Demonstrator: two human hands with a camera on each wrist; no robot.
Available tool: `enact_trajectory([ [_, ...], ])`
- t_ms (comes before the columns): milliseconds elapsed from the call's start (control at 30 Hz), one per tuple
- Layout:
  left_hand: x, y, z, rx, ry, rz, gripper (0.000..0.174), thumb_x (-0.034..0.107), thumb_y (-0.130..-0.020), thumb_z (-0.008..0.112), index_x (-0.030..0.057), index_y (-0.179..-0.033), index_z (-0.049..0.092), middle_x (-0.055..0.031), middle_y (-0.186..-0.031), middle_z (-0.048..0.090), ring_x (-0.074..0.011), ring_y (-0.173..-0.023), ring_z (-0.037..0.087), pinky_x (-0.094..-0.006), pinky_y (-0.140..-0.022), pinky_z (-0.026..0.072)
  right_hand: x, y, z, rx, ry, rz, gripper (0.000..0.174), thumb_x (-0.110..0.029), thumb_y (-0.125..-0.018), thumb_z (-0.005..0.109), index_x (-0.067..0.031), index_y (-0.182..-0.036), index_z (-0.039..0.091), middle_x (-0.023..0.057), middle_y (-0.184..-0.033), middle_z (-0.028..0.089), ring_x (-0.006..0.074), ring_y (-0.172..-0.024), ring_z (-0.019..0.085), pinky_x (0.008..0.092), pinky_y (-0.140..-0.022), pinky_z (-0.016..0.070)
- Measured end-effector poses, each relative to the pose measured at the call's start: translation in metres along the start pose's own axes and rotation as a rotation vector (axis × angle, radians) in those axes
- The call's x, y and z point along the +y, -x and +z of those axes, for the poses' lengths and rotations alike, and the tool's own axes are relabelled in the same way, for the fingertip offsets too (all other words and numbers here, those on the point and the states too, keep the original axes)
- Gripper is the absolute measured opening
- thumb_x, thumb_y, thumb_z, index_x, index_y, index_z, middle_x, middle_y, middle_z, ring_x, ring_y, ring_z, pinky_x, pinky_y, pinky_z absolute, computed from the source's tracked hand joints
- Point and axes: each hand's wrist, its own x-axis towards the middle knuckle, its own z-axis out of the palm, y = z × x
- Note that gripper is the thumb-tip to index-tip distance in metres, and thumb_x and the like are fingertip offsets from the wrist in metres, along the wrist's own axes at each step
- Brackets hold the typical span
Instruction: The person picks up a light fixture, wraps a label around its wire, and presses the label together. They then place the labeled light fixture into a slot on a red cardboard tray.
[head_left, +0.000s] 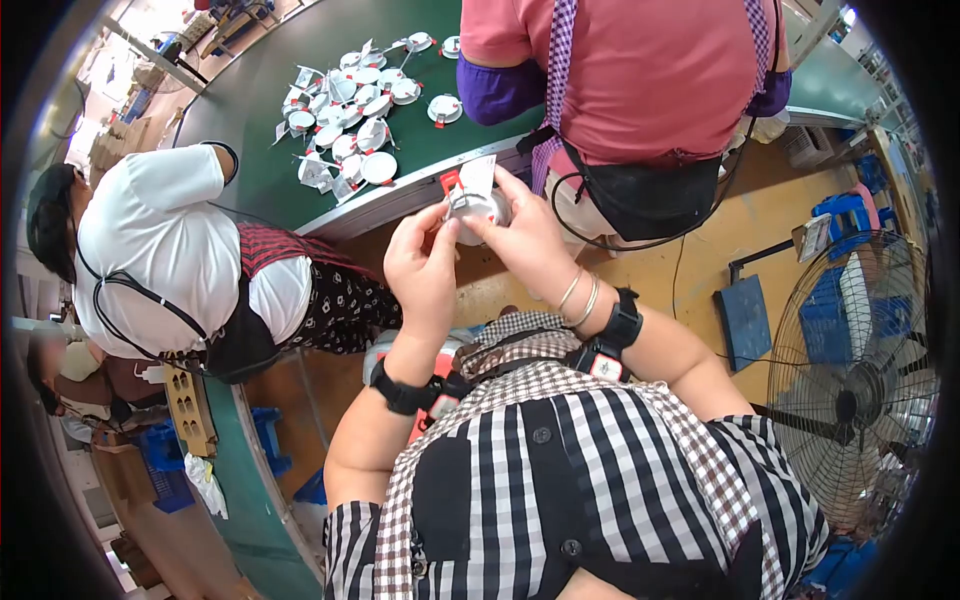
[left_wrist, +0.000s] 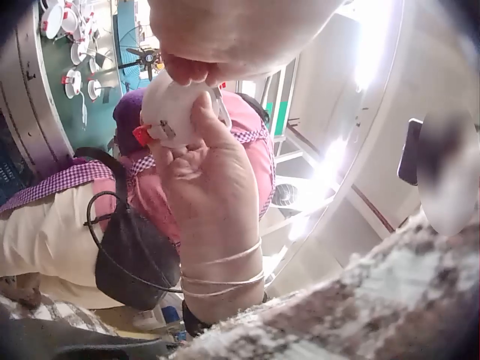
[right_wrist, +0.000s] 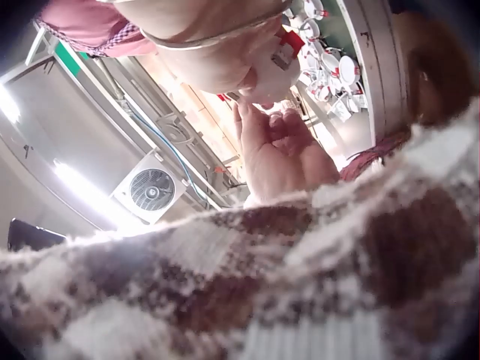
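Note:
Both hands hold a white round downlight (head_left: 478, 208) up in front of the chest. My right hand (head_left: 530, 238), with bangles at the wrist, grips its right side, the thumb lying across the near face. With thumb and fingertips my left hand (head_left: 422, 262) pinches at its left edge, by a small red piece (head_left: 450, 182). A white flap (head_left: 478, 174) stands up from the light. In the left wrist view the light's white face (left_wrist: 171, 105) shows between the right hand (left_wrist: 214, 165) and the left hand (left_wrist: 240, 37), which covers its upper part.
Many similar white downlights (head_left: 350, 110) with red pieces lie heaped on a green table (head_left: 260, 85) ahead. A person in pink (head_left: 640, 90) stands close in front, another in white (head_left: 155, 250) at the left. A large wire fan (head_left: 850, 390) stands at the right.

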Motion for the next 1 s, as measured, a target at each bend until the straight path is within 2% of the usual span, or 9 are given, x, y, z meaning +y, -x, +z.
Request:
enact_trajectory([
  [33, 0.000, -0.003, -0.002, -0.059, 0.152, -0.188, 0.025, -0.001, -0.084, 0.063, -0.0022, -0.109, 0.060, -0.0011, -0.083, 0.056, -0.0059, -0.068, 0.053, -0.0190, -0.058, 0.0444, 0.012, -0.007, -0.002, -0.076, -0.123, 0.005, 0.068, -0.009, -0.076, 0.071, 0.0045, -0.134, 0.037, 0.0197, -0.108, 0.063, 0.0206, -0.095, 0.063, 0.0317, -0.082, 0.0483],
  [133, -0.012, -0.017, -0.011, -0.203, 0.329, -0.186, 0.034, 0.005, -0.088, 0.060, -0.0017, -0.120, 0.053, -0.0013, -0.089, 0.056, -0.0069, -0.074, 0.053, -0.0206, -0.067, 0.0453, -0.001, -0.020, -0.012, -0.127, -0.243, -0.054, 0.069, -0.006, -0.078, 0.069, 0.0047, -0.135, 0.033, 0.0176, -0.116, 0.060, 0.0184, -0.102, 0.059, 0.0301, -0.086, 0.0470],
  [167, -0.006, -0.019, -0.022, -0.268, 0.356, -0.233, 0.045, 0.006, -0.087, 0.061, 0.0002, -0.129, 0.045, -0.0031, -0.095, 0.055, -0.0088, -0.080, 0.054, -0.0225, -0.074, 0.0457, -0.003, -0.025, -0.015, -0.228, -0.448, -0.013, 0.068, -0.001, -0.080, 0.067, 0.0029, -0.137, 0.030, 0.0140, -0.119, 0.057, 0.0161, -0.106, 0.056, 0.0280, -0.089, 0.0464],
  [267, -0.005, -0.025, -0.036, -0.223, 0.372, -0.302, 0.056, 0.007, -0.086, 0.061, 0.0028, -0.137, 0.036, -0.0066, -0.100, 0.056, -0.0105, -0.081, 0.056, -0.0215, -0.072, 0.0468, -0.014, -0.030, -0.023, -0.275, -0.544, 0.113, 0.061, -0.001, -0.082, 0.066, 0.0000, -0.135, 0.034, 0.0085, -0.116, 0.058, 0.0129, -0.105, 0.056, 0.0254, -0.086, 0.0482],
  [367, -0.001, -0.029, -0.034, -0.373, 0.392, -0.397, 0.059, 0.011, -0.084, 0.066, 0.0006, -0.135, 0.038, -0.0077, -0.103, 0.058, -0.0111, -0.083, 0.057, -0.0222, -0.070, 0.0469, -0.014, -0.032, -0.017, -0.322, -0.547, 0.174, 0.062, -0.003, -0.082, 0.067, -0.0009, -0.135, 0.034, 0.0073, -0.116, 0.057, 0.0127, -0.105, 0.056, 0.0258, -0.086, 0.0482],
  [500, -0.017, -0.031, -0.027, -0.281, 0.375, -0.406, 0.029, 0.009, -0.086, 0.064, -0.0014, -0.112, 0.057, -0.0040, -0.090, 0.062, -0.0102, -0.071, 0.059, -0.0230, -0.064, 0.0482, -0.004, -0.041, -0.005, -0.364, -0.529, 0.079, 0.069, -0.006, -0.081, 0.069, -0.0009, -0.138, 0.030, 0.0101, -0.119, 0.055, 0.0150, -0.107, 0.055, 0.0283, -0.088, 0.0476],
  [667, -0.048, -0.070, -0.032, -0.143, 0.330, -0.307, 0.018, 0.010, -0.086, 0.064, 0.0005, -0.101, 0.058, -0.0039, -0.088, 0.061, -0.0097, -0.072, 0.059, -0.0228, -0.063, 0.0483, 0.021, -0.063, -0.010, -0.314, -0.260, 0.088, 0.080, -0.008, -0.081, 0.070, -0.0016, -0.144, 0.021, 0.0169, -0.122, 0.051, 0.0216, -0.111, 0.053, 0.0302, -0.090, 0.0465],
  [833, -0.109, -0.161, -0.053, -0.056, 0.311, -0.339, 0.014, 0.013, -0.086, 0.064, 0.0037, -0.093, 0.056, -0.0028, -0.084, 0.059, -0.0100, -0.070, 0.058, -0.0241, -0.062, 0.0489, 0.045, -0.108, -0.011, -0.458, -0.169, 0.293, 0.046, -0.011, -0.084, 0.067, -0.0006, -0.125, 0.051, 0.0061, -0.105, 0.060, 0.0108, -0.094, 0.057, 0.0240, -0.084, 0.0469],
  [1000, -0.145, -0.254, -0.055, -0.022, 0.347, -0.308, 0.024, 0.013, -0.085, 0.064, -0.0003, -0.103, 0.058, -0.0055, -0.084, 0.061, -0.0107, -0.068, 0.059, -0.0233, -0.059, 0.0487, 0.070, -0.166, 0.027, -0.496, -0.161, 0.377, 0.038, -0.011, -0.087, 0.064, 0.0005, -0.122, 0.054, 0.0044, -0.101, 0.062, 0.0096, -0.091, 0.059, 0.0235, -0.081, 0.0475],
])
